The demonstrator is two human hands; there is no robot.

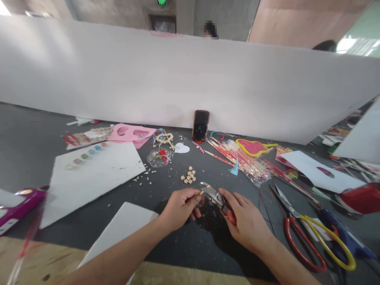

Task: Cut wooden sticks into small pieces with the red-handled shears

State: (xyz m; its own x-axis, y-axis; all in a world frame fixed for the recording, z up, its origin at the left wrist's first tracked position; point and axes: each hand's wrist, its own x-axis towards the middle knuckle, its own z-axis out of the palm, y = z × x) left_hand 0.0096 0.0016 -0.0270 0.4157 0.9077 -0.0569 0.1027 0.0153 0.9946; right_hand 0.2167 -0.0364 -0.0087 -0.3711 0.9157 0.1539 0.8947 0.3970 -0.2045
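In my right hand (245, 215) is a pair of red-handled pruning shears (213, 194), its curved metal jaws pointing up and left. The fingers of my left hand (182, 206) pinch a thin pale wooden stick (202, 192), whose short end shows beside the jaws. Most of that stick is hidden by the fingers. A small pale fragment (208, 186) shows at the jaws; whether it touches them I cannot tell. Just beyond both hands lies a small pile of flower-shaped wooden pieces (189, 176) on the dark table (166, 186).
A phone (201, 125) leans against the white partition (148, 79). Scissors (299, 221) and a blue glue gun (341, 229) lie at right, beyond packaged red-and-pale sticks (249, 162). White boards (97, 170) and a purple tool (23, 206) occupy the left. A person's head shows behind the partition.
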